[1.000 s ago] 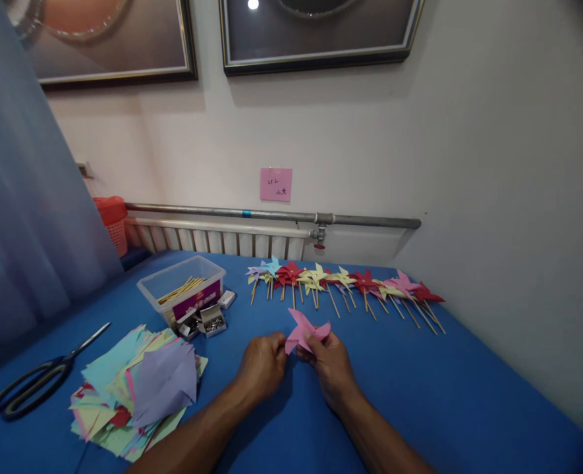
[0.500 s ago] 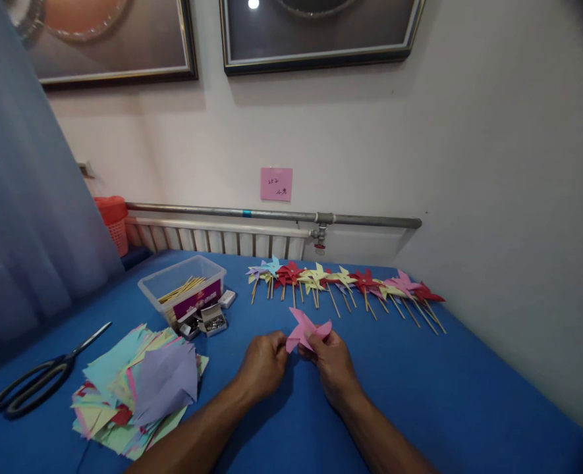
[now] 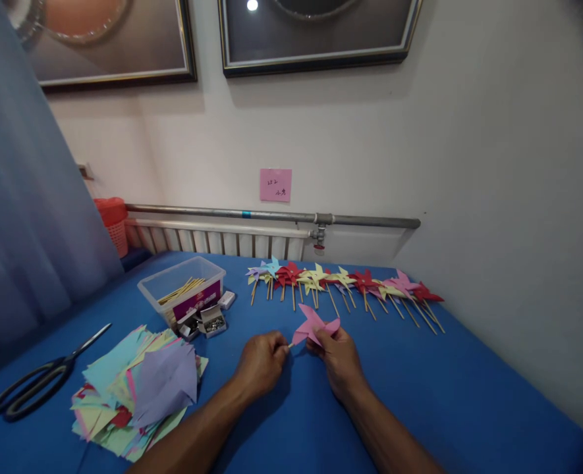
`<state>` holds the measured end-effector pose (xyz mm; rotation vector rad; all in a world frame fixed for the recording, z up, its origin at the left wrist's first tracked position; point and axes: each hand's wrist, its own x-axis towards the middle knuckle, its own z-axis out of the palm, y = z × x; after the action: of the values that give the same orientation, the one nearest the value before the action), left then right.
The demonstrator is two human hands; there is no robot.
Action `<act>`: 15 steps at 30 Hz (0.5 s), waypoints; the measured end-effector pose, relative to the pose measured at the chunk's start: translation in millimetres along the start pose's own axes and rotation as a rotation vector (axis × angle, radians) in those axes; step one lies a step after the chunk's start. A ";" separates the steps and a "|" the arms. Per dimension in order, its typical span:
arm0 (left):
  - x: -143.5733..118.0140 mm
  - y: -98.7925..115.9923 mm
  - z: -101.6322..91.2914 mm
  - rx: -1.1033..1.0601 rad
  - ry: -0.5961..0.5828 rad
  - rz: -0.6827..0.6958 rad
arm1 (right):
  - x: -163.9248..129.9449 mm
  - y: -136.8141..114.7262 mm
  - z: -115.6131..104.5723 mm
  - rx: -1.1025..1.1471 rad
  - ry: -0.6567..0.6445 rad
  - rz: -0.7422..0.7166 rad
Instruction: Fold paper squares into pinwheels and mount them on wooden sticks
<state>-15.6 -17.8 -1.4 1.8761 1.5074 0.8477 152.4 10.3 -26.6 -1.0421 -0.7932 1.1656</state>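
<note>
A pink paper pinwheel [image 3: 315,325] is held just above the blue table [image 3: 459,388]. My right hand [image 3: 338,359] pinches its folded paper from below. My left hand [image 3: 261,361] pinches a thin stick end [image 3: 290,343] that pokes out at the pinwheel's left side. Both hands are close together near the table's middle.
A row of finished paper pinwheels on sticks [image 3: 345,283] lies at the back. A clear plastic box of sticks [image 3: 182,287] and small boxes of pins [image 3: 212,322] stand left of centre. A pile of coloured paper squares [image 3: 140,388] and black scissors [image 3: 34,382] lie at the left.
The pink pinwheel has shifted a little to the right with my right hand. My hands have drawn slightly apart, and a stick end now shows between them.
</note>
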 end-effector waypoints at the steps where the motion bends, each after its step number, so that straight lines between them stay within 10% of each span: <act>1: 0.4 -0.7 -1.6 0.027 -0.007 0.000 | 3.5 -1.1 -2.7 0.008 0.025 0.003; 8: 1.5 -6.6 -16.9 0.134 -0.124 0.006 | 11.6 -8.8 -12.9 0.023 0.001 0.048; 15: 12.6 -14.9 -14.3 -0.226 -0.201 -0.185 | 9.0 -16.7 -13.1 0.077 -0.023 0.093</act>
<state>-33.8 -1.9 -2.4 1.5806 1.3743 0.6906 172.0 15.0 -15.6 -1.0118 -0.7182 1.2791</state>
